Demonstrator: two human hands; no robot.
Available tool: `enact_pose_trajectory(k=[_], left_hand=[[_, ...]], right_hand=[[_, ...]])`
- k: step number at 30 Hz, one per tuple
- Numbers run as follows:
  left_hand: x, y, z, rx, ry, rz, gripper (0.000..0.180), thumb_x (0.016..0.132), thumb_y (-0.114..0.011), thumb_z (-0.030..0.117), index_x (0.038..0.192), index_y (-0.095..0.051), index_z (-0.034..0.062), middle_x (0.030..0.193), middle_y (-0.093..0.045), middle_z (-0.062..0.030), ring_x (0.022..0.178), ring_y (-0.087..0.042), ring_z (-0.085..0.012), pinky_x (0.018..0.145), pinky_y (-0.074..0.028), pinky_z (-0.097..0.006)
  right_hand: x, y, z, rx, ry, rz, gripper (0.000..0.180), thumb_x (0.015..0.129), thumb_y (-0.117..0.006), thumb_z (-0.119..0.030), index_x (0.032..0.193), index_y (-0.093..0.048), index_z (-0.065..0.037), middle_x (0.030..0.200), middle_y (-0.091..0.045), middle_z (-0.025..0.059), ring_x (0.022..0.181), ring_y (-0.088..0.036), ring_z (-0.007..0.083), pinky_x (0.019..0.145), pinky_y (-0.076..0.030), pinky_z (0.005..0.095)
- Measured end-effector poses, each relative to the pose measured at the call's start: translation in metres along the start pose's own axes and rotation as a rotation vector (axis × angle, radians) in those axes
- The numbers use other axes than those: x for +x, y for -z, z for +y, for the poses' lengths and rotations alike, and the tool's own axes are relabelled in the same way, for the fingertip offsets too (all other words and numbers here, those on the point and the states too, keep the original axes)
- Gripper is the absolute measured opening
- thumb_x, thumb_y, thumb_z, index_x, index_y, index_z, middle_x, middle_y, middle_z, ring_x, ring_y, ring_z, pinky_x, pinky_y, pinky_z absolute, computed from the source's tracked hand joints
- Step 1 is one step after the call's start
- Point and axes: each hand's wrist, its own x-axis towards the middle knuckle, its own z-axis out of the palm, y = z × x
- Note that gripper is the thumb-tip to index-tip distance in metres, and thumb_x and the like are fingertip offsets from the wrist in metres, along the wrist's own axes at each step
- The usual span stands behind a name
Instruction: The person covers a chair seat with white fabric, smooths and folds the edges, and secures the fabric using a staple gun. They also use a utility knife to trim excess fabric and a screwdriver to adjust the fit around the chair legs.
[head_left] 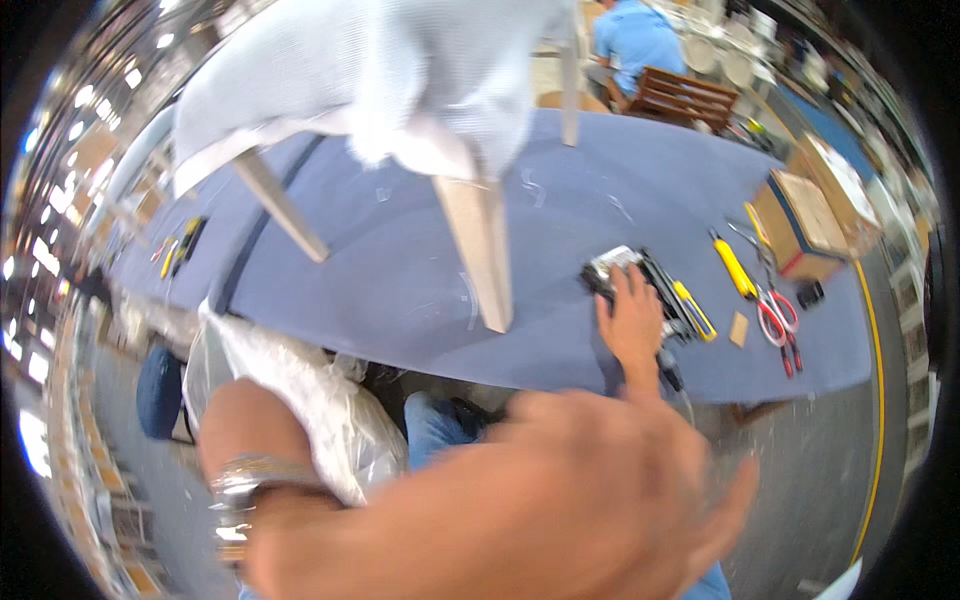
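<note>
A pale grey-white woven cloth [370,70] draped over light beige wooden legs [480,245] at twelve o'clock. The flat work surface [400,270] was slate blue. At three o'clock lay a yellow-handled tool [735,268] and red-handled scissors [775,320]. A clear crinkled plastic bag [300,400] showed whitish at eight o'clock.

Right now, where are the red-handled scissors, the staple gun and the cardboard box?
red-handled scissors [777,322], head view, on the red handles.
staple gun [640,272], head view, on its body above the right hand.
cardboard box [803,222], head view, on its top.

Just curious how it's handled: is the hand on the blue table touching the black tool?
Touching. The head view shows the right hand with its fingers lying across the black tool on the table.
</note>
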Motion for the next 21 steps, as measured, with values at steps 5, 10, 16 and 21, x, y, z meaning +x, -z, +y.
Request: enact_pose_trajectory(k=[5,10,16,21], left_hand=[[0.012,-0.028,0.012,-0.212,0.022,0.359,0.008,0.089,-0.059,0.015,0.089,-0.055,0.0084,0.075,-0.057,-0.0071,0.059,-0.057,-0.0207,0.043,-0.045,-0.032],[-0.004,-0.036,0.01,-0.031,0.073,0.369,0.013,0.086,-0.066,0.021,0.091,-0.062,0.0093,0.082,-0.063,-0.0046,0.064,-0.061,-0.02,0.05,-0.047,-0.031],[-0.032,-0.014,0.016,0.137,0.333,0.499,0.02,0.083,-0.075,0.027,0.094,-0.07,0.0105,0.09,-0.069,-0.0015,0.071,-0.066,-0.0191,0.057,-0.049,-0.03],[-0.048,-0.005,-0.045,0.222,0.734,0.618,0.026,0.08,-0.082,0.032,0.096,-0.078,0.0114,0.097,-0.074,0.0011,0.077,-0.069,-0.0184,0.063,-0.051,-0.029]], right_hand=[[0.004,-0.007,-0.005,0.01,0.057,0.03,0.057,0.088,-0.069,-0.028,0.141,-0.054,-0.014,0.146,-0.05,0.0128,0.115,-0.056,0.0372,0.095,-0.047,0.0481],[0.003,-0.003,-0.007,0.025,0.06,0.0,0.053,0.087,-0.07,-0.024,0.137,-0.055,-0.014,0.143,-0.052,0.0125,0.113,-0.057,0.0372,0.094,-0.048,0.0479],[0.021,0.006,0.0,0.043,-0.08,-0.049,0.053,0.086,-0.071,-0.012,0.136,-0.055,-0.019,0.14,-0.052,0.0126,0.115,-0.059,0.0353,0.093,-0.049,0.0492],[0.053,0.0,0.062,-0.044,-0.253,0.009,0.052,0.089,-0.069,-0.013,0.139,-0.055,-0.016,0.138,-0.054,0.0144,0.117,-0.057,0.037,0.094,-0.049,0.0512]])
